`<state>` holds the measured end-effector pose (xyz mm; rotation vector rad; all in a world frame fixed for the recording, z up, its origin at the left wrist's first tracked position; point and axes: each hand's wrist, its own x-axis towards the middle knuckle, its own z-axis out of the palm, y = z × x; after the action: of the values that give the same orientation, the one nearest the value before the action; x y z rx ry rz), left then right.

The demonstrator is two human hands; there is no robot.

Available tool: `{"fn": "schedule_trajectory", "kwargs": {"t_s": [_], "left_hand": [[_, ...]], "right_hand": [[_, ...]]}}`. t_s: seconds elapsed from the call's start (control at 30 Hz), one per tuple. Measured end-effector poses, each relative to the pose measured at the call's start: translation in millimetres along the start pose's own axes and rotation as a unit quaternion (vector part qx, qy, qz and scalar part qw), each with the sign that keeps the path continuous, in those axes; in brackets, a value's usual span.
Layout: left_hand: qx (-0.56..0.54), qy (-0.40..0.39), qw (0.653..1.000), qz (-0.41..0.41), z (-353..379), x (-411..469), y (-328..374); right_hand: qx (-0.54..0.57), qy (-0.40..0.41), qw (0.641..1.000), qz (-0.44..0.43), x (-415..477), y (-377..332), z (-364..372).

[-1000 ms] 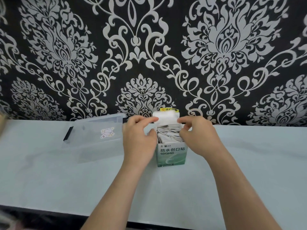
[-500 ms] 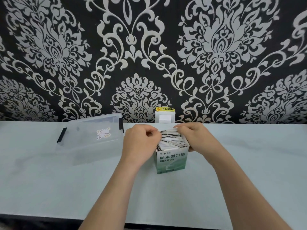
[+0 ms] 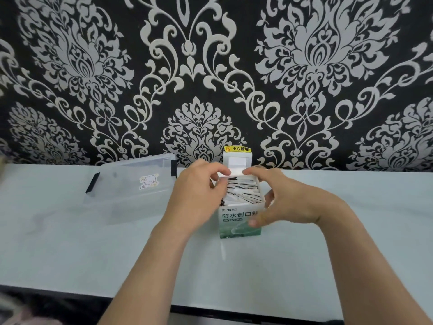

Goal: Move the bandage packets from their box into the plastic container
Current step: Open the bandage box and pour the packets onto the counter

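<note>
The box [image 3: 239,219] of bandage packets [image 3: 242,193] stood upright on the pale table [image 3: 234,266], its top open and its green-and-white printed face turned toward the person. The packets were all inside it, packed on edge in a tight row of white and dark strips.

The right hand [image 3: 284,201] grasped the box from its right side: the thumb pressed on the printed front and the fingers curved over the far rim. The left hand [image 3: 199,194] lay against the box's left side, its fingers curled with the tips down among the packets there. Whether it had pinched one could not be told.

Left of the box, just beyond the left hand, sat the clear plastic container [image 3: 131,188] with dark latches at its ends and a small sticker [image 3: 148,181] on its near wall. Directly behind the box, a white socket cover [image 3: 237,160] with a yellow label was fixed on the black-and-silver patterned wall [image 3: 210,78].
</note>
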<state>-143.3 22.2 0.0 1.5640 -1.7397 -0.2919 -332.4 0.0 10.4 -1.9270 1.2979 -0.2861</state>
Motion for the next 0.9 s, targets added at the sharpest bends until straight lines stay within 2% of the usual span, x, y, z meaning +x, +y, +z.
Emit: {"fn": "schedule_trajectory", "kwargs": {"t_s": [0.1,0.23,0.37,0.57,0.9], "left_hand": [[0.057,-0.079,0.995,0.021,-18.1,-3.8,5.0],[0.092,-0.145,0.985,-0.019,-24.4,-8.2,17.0],[0.088,-0.157,0.982,-0.054,-32.8,-5.3,13.3],[0.057,-0.186,0.980,-0.046,-35.8,-5.2,6.1],[0.092,-0.139,0.986,-0.018,-20.7,-3.8,2.3]], "right_hand": [[-0.035,0.050,0.998,-0.020,5.1,-1.7,3.2],[-0.045,0.062,0.996,-0.039,3.2,-5.4,4.9],[-0.017,0.079,0.995,-0.057,-0.3,-13.8,7.3],[0.011,0.096,0.992,-0.083,-0.8,-22.3,9.8],[0.033,0.088,0.992,-0.080,-1.9,-19.6,6.8]]}}
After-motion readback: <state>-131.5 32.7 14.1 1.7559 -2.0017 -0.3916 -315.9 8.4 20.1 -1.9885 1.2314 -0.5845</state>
